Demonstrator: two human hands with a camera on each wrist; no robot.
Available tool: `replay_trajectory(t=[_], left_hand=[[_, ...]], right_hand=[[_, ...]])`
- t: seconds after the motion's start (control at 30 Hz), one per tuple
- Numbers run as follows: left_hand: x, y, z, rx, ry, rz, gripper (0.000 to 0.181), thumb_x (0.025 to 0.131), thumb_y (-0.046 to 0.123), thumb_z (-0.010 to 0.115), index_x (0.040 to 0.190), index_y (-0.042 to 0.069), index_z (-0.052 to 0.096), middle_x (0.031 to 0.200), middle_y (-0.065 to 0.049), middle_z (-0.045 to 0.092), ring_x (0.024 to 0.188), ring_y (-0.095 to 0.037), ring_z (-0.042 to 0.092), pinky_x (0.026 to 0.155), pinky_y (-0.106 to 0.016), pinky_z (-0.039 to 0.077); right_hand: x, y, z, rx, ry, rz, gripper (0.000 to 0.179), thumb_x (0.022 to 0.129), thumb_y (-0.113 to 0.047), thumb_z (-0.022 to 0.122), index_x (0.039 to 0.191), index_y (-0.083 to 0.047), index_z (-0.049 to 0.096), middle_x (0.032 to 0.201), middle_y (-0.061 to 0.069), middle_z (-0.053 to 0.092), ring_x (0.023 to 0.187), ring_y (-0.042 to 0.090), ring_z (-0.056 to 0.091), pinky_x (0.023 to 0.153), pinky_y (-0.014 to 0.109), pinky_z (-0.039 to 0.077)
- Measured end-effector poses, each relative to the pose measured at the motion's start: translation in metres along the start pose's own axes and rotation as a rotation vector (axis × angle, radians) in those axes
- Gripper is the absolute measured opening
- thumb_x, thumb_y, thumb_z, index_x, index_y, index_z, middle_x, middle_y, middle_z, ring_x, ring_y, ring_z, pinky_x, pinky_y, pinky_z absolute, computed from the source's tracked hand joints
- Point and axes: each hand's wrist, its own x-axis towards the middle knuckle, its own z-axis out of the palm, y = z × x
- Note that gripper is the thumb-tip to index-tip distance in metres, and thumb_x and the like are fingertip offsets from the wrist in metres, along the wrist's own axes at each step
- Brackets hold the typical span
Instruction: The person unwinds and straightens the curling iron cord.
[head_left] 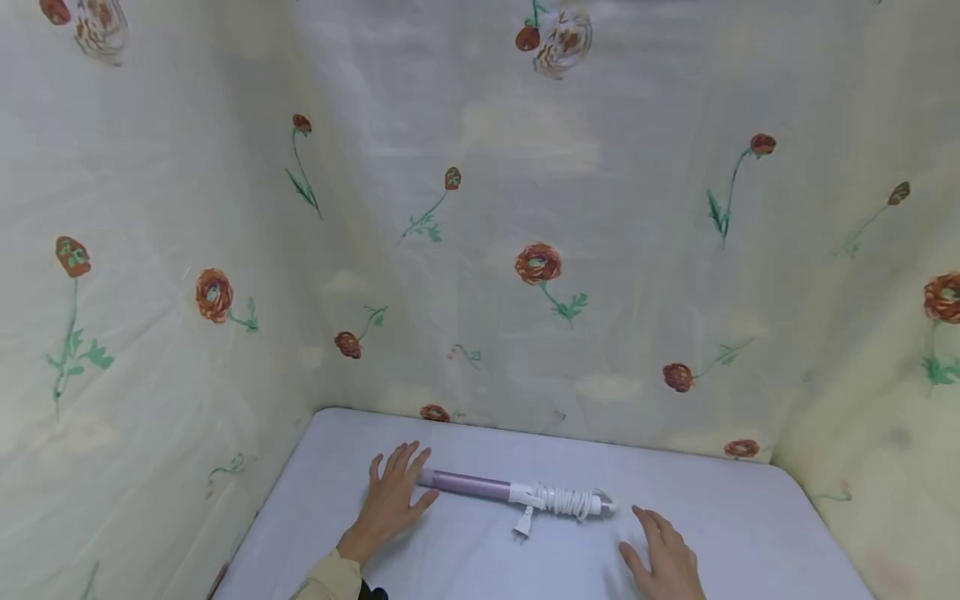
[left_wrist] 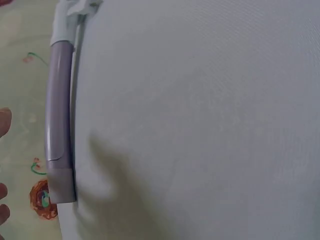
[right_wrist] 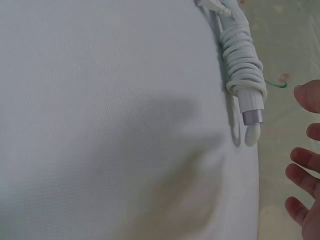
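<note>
A hair styling iron (head_left: 472, 486) lies sideways on the white table, with a purple body, a greyish left tip and a white section on the right. Its white cord (head_left: 567, 501) is wound round the right part, and the two-pin plug (head_left: 522, 522) hangs out toward the front. My left hand (head_left: 390, 504) hovers by the tip, fingers spread, holding nothing. Off the cord end, my right hand (head_left: 663, 557) is held with relaxed fingers and grips nothing. The left wrist view shows the purple body (left_wrist: 59, 105); the right wrist view shows the coiled cord (right_wrist: 242, 60).
The white tabletop (head_left: 465, 562) has rounded far corners. Cloth with a flower print (head_left: 465, 275) hangs behind the table and along both sides. A beige sleeve (head_left: 333, 577) covers the left forearm, with a small black object (head_left: 372, 592) beside it.
</note>
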Motion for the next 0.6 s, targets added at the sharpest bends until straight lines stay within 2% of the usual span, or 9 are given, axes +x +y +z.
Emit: replay_trajectory(t=[0.1,0.2,0.33,0.43,0.6], left_hand=[[0.003,0.003,0.008,-0.006,-0.061,0.028,0.061,0.086,0.043,0.064,0.136,0.011,0.048,0.14,-0.014,0.047,0.13,-0.036,0.04,0.1,-0.062,0.025],[0.007,0.009,0.017,-0.036,-0.136,0.048,0.061,0.087,0.042,0.063,0.137,0.011,0.047,0.14,-0.015,0.047,0.131,-0.037,0.039,0.102,-0.061,0.026],[0.013,0.016,0.03,-0.043,-0.205,0.075,0.061,0.089,0.042,0.061,0.139,0.011,0.045,0.142,-0.014,0.045,0.133,-0.034,0.038,0.105,-0.059,0.026],[0.017,0.018,0.039,-0.05,-0.233,0.083,0.062,0.089,0.042,0.061,0.14,0.011,0.043,0.142,-0.013,0.044,0.134,-0.032,0.037,0.107,-0.058,0.025],[0.022,0.021,0.051,-0.067,-0.267,0.09,0.062,0.09,0.04,0.061,0.142,0.013,0.041,0.138,-0.01,0.049,0.132,-0.028,0.04,0.108,-0.058,0.025]], right_hand=[[0.002,-0.002,0.003,0.002,-0.071,0.033,0.055,0.089,-0.028,0.062,0.134,-0.002,0.044,0.124,0.027,0.052,0.108,0.045,0.052,0.082,0.064,0.04],[0.004,-0.002,0.006,0.0,-0.145,0.073,0.055,0.09,-0.03,0.06,0.135,-0.003,0.043,0.124,0.024,0.052,0.11,0.043,0.052,0.085,0.062,0.04],[0.003,-0.005,0.009,0.033,-0.122,0.042,0.051,0.09,-0.026,0.062,0.133,-0.003,0.046,0.119,0.019,0.056,0.107,0.041,0.054,0.082,0.06,0.042],[0.001,-0.007,0.011,0.059,-0.092,-0.004,0.048,0.09,-0.023,0.063,0.131,-0.003,0.048,0.116,0.016,0.058,0.105,0.039,0.055,0.08,0.059,0.042],[-0.002,-0.01,0.013,0.07,-0.069,-0.026,0.047,0.089,-0.021,0.063,0.131,-0.004,0.049,0.114,0.014,0.058,0.103,0.036,0.056,0.081,0.058,0.043]])
